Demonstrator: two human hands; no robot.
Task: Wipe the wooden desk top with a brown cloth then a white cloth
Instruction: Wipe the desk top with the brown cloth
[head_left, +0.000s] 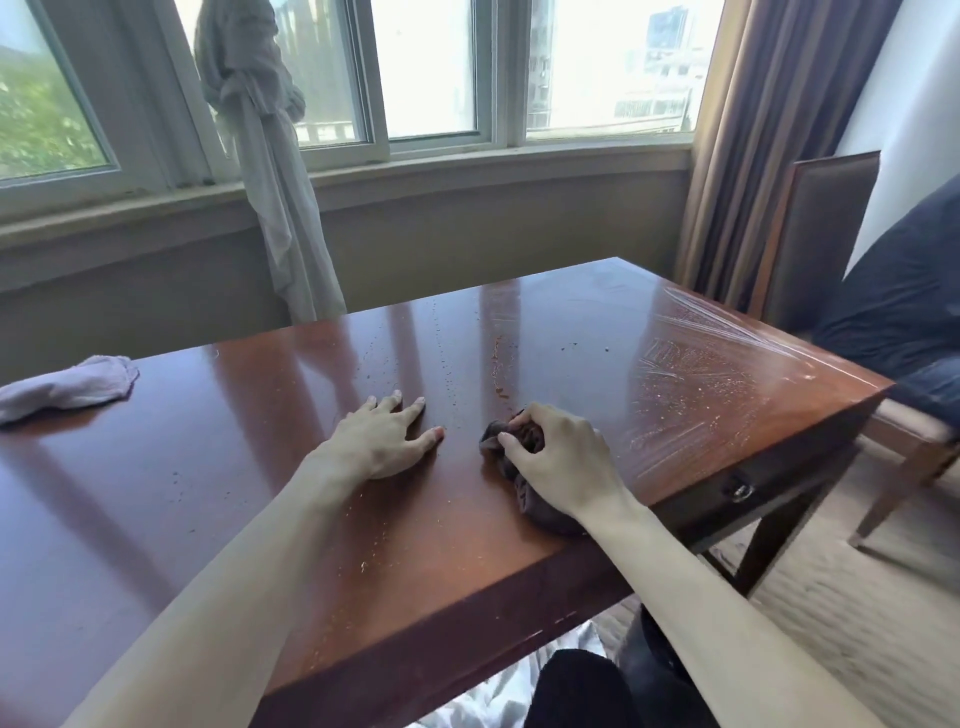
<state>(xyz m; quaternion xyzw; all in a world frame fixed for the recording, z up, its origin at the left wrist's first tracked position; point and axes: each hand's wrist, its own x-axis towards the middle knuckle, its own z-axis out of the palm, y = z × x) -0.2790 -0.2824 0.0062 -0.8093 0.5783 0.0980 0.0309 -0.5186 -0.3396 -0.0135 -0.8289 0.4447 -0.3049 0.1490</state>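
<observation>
The person's right hand was curled over a bunched brown cloth, fingers and thumb gripping the wad and pressing it onto the wooden desk top near the front edge, toward the right end. The left hand lay flat just beside it, fingers straight and spread on the wood, holding nothing. Crumbs and grit were scattered across the surface — a reddish line of them ran away from the brown cloth toward the far edge, and pale streaks marked the right corner. The white cloth sat crumpled at the far left of the desk, well apart from both hands. Beyond the desk a tied-up sheer curtain hung against the window, a brown drape fell at the right, and a chair with dark clothing on it stood beside the desk's right end.
</observation>
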